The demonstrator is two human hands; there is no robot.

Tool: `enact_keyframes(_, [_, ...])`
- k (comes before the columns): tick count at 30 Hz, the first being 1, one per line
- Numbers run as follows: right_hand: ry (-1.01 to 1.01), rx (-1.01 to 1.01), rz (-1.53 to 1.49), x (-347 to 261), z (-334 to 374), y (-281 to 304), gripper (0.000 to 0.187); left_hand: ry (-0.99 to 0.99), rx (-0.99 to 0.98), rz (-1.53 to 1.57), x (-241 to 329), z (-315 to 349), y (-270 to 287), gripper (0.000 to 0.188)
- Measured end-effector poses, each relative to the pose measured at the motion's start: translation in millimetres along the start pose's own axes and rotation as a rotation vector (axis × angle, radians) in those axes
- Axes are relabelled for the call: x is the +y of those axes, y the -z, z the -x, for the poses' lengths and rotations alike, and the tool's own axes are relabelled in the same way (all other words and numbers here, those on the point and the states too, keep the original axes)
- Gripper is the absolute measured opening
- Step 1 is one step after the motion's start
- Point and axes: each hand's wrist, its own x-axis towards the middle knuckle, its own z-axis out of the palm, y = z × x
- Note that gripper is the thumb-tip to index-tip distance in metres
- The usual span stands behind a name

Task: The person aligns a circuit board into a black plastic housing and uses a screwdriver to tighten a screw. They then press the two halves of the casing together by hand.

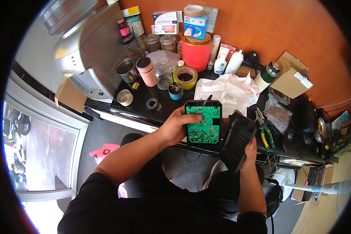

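My left hand [177, 125] is closed on a black plastic casing with a green circuit board [202, 128] exposed in it, the thumb lying across the board's face. A dark cable [208, 100] comes out at the casing's top end. In my right hand [250, 153] I hold a black ribbed plastic cover [238, 141], tilted and gripped along its right edge. The two parts are close together but apart, over the front edge of the black table. Pliers [264, 129] with green and yellow handles lie to the right of the cover.
A crumpled white plastic bag [238, 87] lies on papers behind the board. Yellow tape [185, 77], a small blue tin [176, 92], a glass jar [163, 76] and a pink flask [146, 71] stand left of it. A red canister [197, 54] is at the back; cardboard boxes [290, 74] stand right.
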Motion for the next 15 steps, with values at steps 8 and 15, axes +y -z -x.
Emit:
enact_keyframes(8, [-0.023, 0.012, 0.028, 7, -3, 1, 0.116, -0.073, 0.075, -0.077, -2, 1, 2, 0.047])
enact_keyframes(15, [-0.012, 0.066, 0.19, 11, -1, 2, 0.116, -0.11, 0.085, -0.1, -5, 0, 1, 0.044])
